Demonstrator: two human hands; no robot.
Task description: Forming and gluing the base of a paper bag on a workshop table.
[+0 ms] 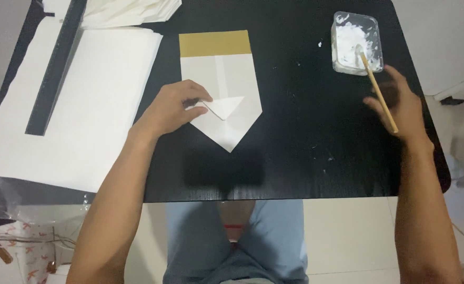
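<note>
Two hands up: I see left hand [173,108] fingers pressing the folded paper [222,94], just right of it; right hand [400,102] open by the stick [379,92].

Surface: a black table [305,158], wood grain seen, dotted with white specks near its right side.
Centre: a folded white paper piece [227,94] with a tan band along its top edge, laid flat.
Left: a stack of white sheets [100,110], overhanging the table's left edge.
Far right corner: a clear container of white paste [356,43] is set.
</note>
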